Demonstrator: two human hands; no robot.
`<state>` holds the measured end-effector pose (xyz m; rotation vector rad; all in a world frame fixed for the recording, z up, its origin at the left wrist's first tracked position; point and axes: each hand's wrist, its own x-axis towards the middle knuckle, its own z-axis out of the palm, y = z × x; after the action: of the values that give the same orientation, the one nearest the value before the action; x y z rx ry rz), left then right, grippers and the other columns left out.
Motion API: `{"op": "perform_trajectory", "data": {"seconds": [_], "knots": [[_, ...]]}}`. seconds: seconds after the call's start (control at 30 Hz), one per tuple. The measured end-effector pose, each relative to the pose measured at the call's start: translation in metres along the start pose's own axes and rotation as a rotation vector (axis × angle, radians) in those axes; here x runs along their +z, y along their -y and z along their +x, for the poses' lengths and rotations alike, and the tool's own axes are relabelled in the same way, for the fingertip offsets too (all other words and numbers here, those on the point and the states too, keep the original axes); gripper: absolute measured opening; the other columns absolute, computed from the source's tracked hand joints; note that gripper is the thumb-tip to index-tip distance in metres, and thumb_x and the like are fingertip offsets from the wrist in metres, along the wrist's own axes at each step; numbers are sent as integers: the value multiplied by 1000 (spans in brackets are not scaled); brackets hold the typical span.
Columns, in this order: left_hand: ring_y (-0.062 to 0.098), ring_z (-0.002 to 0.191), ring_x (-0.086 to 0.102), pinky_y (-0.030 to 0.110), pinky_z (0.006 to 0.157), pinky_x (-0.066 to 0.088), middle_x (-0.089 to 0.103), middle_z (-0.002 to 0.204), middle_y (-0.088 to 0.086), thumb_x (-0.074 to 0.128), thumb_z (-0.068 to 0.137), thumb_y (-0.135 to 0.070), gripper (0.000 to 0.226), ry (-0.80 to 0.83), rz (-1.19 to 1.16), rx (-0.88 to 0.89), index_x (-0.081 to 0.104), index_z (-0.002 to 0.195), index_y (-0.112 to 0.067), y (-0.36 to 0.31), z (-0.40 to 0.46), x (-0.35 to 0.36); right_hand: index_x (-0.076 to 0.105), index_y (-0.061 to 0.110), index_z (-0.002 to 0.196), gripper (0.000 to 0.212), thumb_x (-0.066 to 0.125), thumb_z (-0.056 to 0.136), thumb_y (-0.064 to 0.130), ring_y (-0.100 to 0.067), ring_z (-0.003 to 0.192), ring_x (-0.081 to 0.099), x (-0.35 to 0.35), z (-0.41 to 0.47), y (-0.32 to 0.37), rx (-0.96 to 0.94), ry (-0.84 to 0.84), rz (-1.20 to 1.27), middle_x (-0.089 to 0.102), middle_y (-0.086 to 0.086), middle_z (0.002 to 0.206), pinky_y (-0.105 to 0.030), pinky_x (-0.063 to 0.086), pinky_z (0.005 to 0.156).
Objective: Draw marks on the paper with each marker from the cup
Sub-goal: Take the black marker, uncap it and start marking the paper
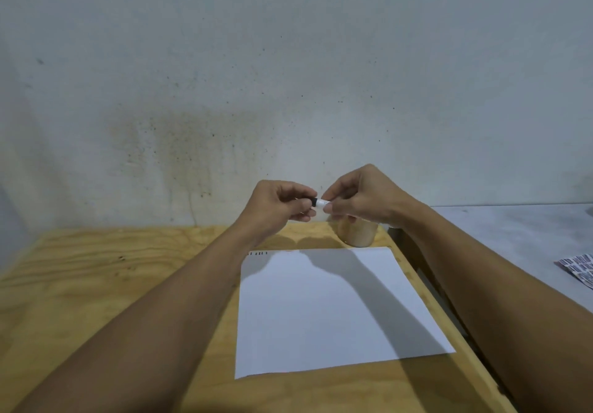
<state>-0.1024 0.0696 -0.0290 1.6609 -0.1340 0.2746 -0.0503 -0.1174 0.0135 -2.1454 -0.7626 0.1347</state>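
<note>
marker (318, 202) | held in the air between both hands, above the cup (356, 234) and beyond the paper (333, 310) | left hand (279, 202) fingers pinched on dark cap end, right hand (359, 199) fingers pinched on white barrel | judged light, rigid, smooth; best gripped at cap and barrel | long axis level, left-right

The pale plywood table (96, 284) shows bare, matt wood with wavy grain. On it lies a smooth, matt white paper sheet (321, 310). The small black-and-white marker (319, 202) looks like smooth plastic. The tan cup (357, 236) has a slightly glossy surface. The grey-white plastered wall (288, 59) is rough, speckled and stained.
</note>
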Motion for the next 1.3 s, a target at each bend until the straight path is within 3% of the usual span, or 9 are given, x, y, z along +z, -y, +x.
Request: {"op": "perform_trajectory", "data": {"seconds": [0.13, 0.3, 0.47, 0.57, 0.73, 0.9, 1.13, 1.23, 1.3], "knots": [[20, 59, 70, 29, 65, 61, 71, 72, 15, 65, 81, 5, 11, -33, 43, -26, 72, 87, -1, 12, -7, -6, 75, 4, 86, 9, 77, 81, 11, -15, 61, 69, 13, -1, 2, -2, 43, -69, 75, -15, 72, -33, 56, 61], [18, 50, 67, 27, 55, 60, 65, 64, 17, 62, 84, 4, 7, -63, 66, -116, 69, 82, 3, 21, -9, -14, 74, 25, 79, 8, 82, 75, 24, -9, 72, 70, 33, 0, -9, -38, -32, -290, 76, 6, 77, -37, 60, 75], [18, 52, 63, 33, 62, 59, 63, 68, 16, 62, 87, -2, 11, -245, 6, -242, 66, 89, 7, 41, -18, -46, 73, 8, 97, 15, 75, 84, 14, -12, 69, 70, 30, -13, -12, -53, -70, -306, 74, -1, 80, -30, 59, 70], [21, 54, 52, 32, 54, 48, 57, 67, 12, 56, 88, -3, 11, -259, -13, -325, 67, 84, -3, 48, -22, -54, 63, 3, 100, 8, 60, 93, 4, -23, 63, 70, 31, -17, -14, 10, -51, 35, 67, -16, 82, -35, 60, 58], [19, 52, 49, 30, 48, 46, 54, 61, 9, 51, 85, -1, 18, -293, 36, -360, 69, 85, -2, 51, -28, -51, 64, -7, 109, 26, 41, 97, -8, -24, 69, 66, 43, -18, -18, 239, 26, 778, 62, -25, 91, -35, 62, 64], [23, 53, 53, 33, 49, 47, 57, 72, 14, 48, 83, 1, 16, -354, 124, -328, 60, 80, -8, 65, -36, -50, 52, -7, 126, 41, 51, 85, -14, -22, 76, 63, 62, -18, -28, 188, 108, 1200, 58, -18, 86, -37, 62, 74], [19, 74, 54, 30, 65, 42, 60, 86, 2, 41, 83, 0, 23, -331, 491, -171, 59, 89, -13, 74, -50, -50, 67, -6, 109, 28, 67, 90, 15, -14, 64, 58, 94, -1, -34, 283, -145, 905, 60, -7, 78, -26, 56, 51], [20, 89, 55, 34, 77, 43, 62, 94, 5, 41, 88, -8, 20, -291, 636, -154, 61, 87, -9, 79, -54, -49, 64, -16, 100, 26, 68, 89, 8, -18, 62, 66, 108, 8, -35, 282, -208, 802, 65, -13, 74, -30, 61, 57], [18, 86, 53, 32, 72, 41, 59, 88, 1, 49, 89, -20, 16, -267, 725, -121, 60, 84, -9, 83, -57, -48, 64, -12, 91, 11, 68, 85, -3, -24, 63, 67, 114, 10, -33, 255, -205, 732, 65, -16, 72, -34, 63, 62]]}}
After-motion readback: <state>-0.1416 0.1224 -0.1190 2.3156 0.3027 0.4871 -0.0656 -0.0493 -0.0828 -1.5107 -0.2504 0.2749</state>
